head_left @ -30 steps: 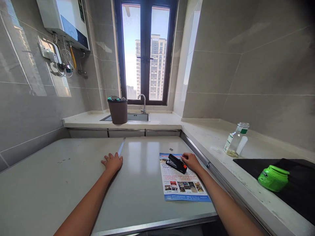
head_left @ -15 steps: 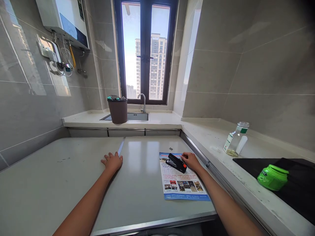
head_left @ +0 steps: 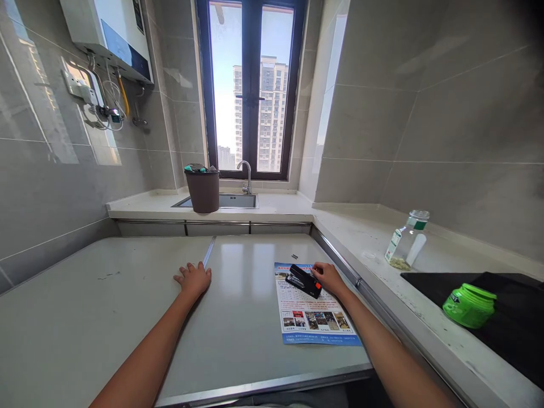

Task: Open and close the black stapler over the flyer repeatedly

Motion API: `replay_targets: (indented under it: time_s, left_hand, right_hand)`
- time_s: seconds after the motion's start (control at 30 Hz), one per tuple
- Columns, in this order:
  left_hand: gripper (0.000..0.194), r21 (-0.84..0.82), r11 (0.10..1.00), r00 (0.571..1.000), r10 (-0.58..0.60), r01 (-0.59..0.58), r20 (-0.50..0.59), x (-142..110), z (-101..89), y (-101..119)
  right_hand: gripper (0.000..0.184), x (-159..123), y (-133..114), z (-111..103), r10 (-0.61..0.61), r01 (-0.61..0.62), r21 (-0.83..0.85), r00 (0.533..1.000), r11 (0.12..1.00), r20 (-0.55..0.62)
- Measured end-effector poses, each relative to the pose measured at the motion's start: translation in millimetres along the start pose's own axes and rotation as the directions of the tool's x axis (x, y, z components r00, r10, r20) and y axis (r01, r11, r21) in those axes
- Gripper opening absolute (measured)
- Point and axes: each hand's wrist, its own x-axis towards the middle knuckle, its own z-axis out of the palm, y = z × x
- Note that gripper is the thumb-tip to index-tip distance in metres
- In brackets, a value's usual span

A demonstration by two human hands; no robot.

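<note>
the stapler (head_left: 304,281) is laid on the far half of the leaflet (head_left: 318,338), just beside the right hand (head_left: 328,276). the left hand (head_left: 194,279) is placed, fingers spread, on the worktop (head_left: 242,323) well left of the leaflet. the right hand's fingertips are drawn together; whether anything is pinched cannot be told. the stapler's long axis is set diagonally, orange-marked end toward the leaflet's near right.

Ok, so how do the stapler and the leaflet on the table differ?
The stapler is mostly black with an orange-red patch; the leaflet is printed in several colours. The stapler is small and thick; the leaflet is larger and thin. Both lie near the right hand.
</note>
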Motion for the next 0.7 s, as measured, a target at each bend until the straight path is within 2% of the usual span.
replay_targets:
  time_s: [0.2,0.3,0.37,0.43,0.53,0.63,0.7]
  left_hand:
    - [0.061,0.007,1.0,1.0,0.004,-0.004,0.003,-1,-0.9,0]
    - [0.061,-0.006,1.0,1.0,0.004,-0.004,-0.005,-2,-0.6,1]
    - [0.061,-0.014,1.0,1.0,0.007,-0.007,-0.013,-2,-0.2,1]
    - [0.06,-0.015,1.0,1.0,0.008,-0.008,-0.017,-2,-0.1,1]
    - [0.06,-0.006,1.0,1.0,0.003,-0.003,-0.011,-3,-0.8,1]
    - [0.06,0.001,1.0,1.0,0.013,-0.013,-0.008,-4,-2.3,1]
    - [0.059,0.001,1.0,1.0,0.016,-0.016,-0.008,-5,-3.1,1]
  right_hand:
    - [0.031,0,-8,1,-0.005,0.008,-0.092,0.999,0.996,0.041]
    - [0.024,-3,-14,2,-0.126,0.139,-0.163,0.988,0.977,0.085]
    - [0.029,-4,-16,6,-0.229,0.252,-0.213,0.965,0.944,0.126]
    - [0.034,1,-13,14,-0.261,0.287,-0.254,0.956,0.924,0.132]
    - [0.034,19,-4,31,-0.211,0.232,-0.277,0.972,0.932,0.105]
    - [0.042,41,1,50,-0.188,0.244,-0.313,0.962,0.918,0.198]
    - [0.044,52,-5,63,-0.201,0.279,-0.342,0.948,0.898,0.246]
